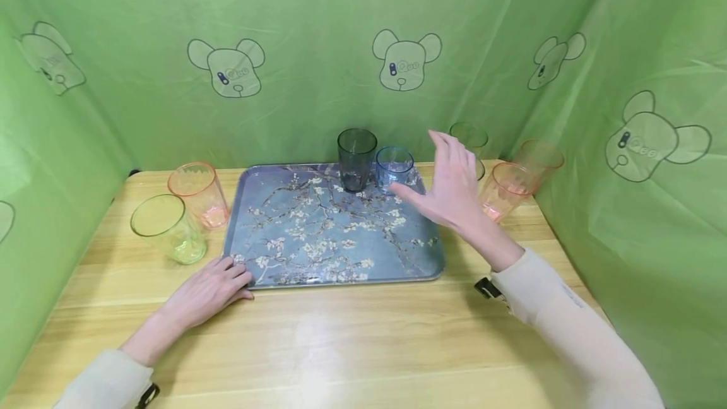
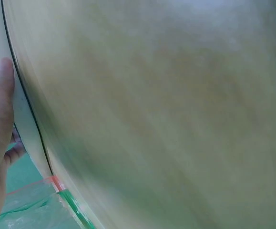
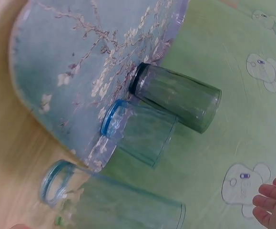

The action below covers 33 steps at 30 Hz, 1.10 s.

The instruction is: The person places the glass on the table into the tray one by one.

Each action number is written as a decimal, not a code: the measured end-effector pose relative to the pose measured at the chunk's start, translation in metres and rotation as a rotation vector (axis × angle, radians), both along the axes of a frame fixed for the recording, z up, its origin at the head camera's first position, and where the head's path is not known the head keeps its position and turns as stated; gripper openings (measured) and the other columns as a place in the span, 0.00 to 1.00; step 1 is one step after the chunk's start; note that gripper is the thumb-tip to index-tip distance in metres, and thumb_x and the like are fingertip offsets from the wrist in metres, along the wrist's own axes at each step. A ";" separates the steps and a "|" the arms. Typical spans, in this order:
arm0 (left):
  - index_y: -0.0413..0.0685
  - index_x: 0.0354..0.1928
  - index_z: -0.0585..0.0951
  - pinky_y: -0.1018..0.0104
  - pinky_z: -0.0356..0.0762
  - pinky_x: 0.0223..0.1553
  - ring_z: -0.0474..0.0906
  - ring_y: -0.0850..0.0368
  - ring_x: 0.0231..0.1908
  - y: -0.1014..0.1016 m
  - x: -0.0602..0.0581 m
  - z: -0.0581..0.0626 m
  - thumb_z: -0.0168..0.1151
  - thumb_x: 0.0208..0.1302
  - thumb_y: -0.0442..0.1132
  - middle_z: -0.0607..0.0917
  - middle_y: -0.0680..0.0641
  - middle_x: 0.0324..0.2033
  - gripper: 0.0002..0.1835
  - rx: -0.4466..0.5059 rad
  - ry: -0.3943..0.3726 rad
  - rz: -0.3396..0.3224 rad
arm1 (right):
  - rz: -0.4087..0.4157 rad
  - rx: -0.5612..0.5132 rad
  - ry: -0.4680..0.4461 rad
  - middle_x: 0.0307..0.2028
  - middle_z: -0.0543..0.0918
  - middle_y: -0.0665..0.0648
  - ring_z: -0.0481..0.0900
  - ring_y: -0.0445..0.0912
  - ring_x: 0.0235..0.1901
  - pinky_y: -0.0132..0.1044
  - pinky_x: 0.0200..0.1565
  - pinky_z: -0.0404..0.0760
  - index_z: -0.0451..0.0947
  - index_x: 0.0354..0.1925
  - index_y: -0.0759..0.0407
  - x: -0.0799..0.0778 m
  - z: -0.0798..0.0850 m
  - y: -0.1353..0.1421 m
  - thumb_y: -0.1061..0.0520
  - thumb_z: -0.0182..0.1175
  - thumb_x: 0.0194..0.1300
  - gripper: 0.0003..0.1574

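Observation:
My left hand [image 1: 210, 287] grips the near left corner of a blue tray [image 1: 392, 264] printed with white blossom branches. In the left wrist view, its thumb [image 2: 5, 78] lies against the tray's rim. My right hand [image 1: 449, 188] is raised over the tray's right side, thumb and fingers apart, with nothing in it. Just left of it, a short blue glass [image 1: 394, 169] stands on the tray beside a taller dark grey glass [image 1: 356, 163]. Behind the right hand is a greenish glass [image 1: 476, 137], partly hidden; the right wrist view shows this tall tumbler [image 3: 114, 200] off the tray.
On the table's left stand a yellow-green glass [image 1: 184, 238] and a pinkish-orange glass [image 1: 211, 204]. Two more orange-tinted glasses, one in front [image 1: 502, 191] and one behind [image 1: 542, 160], stand at the right. Green curtains [image 1: 318, 36] with bear-head prints enclose the wooden table [image 1: 341, 346].

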State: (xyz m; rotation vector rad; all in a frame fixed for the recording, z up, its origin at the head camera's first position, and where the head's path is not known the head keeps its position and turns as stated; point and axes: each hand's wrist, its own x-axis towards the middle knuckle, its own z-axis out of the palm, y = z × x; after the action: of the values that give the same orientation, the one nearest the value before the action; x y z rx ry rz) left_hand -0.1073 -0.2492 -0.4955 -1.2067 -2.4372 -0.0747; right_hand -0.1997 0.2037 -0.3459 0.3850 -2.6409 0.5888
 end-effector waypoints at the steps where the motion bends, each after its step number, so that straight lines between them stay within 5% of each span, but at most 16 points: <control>1: 0.54 0.33 0.76 0.60 0.73 0.40 0.69 0.56 0.34 0.000 0.000 0.000 0.68 0.63 0.53 0.78 0.55 0.30 0.14 0.000 0.001 0.000 | -0.005 -0.004 0.004 0.79 0.62 0.67 0.60 0.62 0.79 0.65 0.78 0.54 0.52 0.81 0.64 0.002 -0.001 0.004 0.05 0.51 0.50 0.85; 6: 0.54 0.33 0.76 0.60 0.73 0.39 0.69 0.56 0.34 0.000 0.001 0.001 0.68 0.62 0.53 0.78 0.55 0.29 0.14 0.002 0.000 0.001 | -0.039 -0.047 0.026 0.79 0.62 0.68 0.60 0.64 0.78 0.67 0.77 0.54 0.53 0.81 0.62 0.013 -0.005 0.024 0.08 0.56 0.51 0.82; 13: 0.55 0.33 0.76 0.60 0.72 0.39 0.69 0.56 0.33 0.001 0.001 0.001 0.69 0.62 0.53 0.78 0.56 0.29 0.14 0.009 -0.003 0.000 | -0.115 -0.123 0.055 0.76 0.64 0.69 0.62 0.65 0.74 0.67 0.74 0.57 0.54 0.81 0.61 0.029 -0.015 0.053 0.26 0.72 0.50 0.74; 33: 0.54 0.34 0.76 0.58 0.73 0.41 0.71 0.54 0.35 0.000 -0.001 -0.003 0.68 0.62 0.53 0.77 0.55 0.30 0.14 0.007 -0.003 -0.003 | -0.319 -0.256 0.069 0.77 0.62 0.69 0.63 0.67 0.73 0.69 0.73 0.60 0.53 0.81 0.61 0.050 -0.044 0.121 0.28 0.70 0.56 0.70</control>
State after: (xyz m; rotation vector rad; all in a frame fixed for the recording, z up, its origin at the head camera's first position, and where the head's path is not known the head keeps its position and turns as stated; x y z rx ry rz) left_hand -0.1086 -0.2492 -0.4982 -1.2081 -2.4362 -0.0853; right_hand -0.1498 0.3248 -0.3897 -0.0897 -2.4487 0.7761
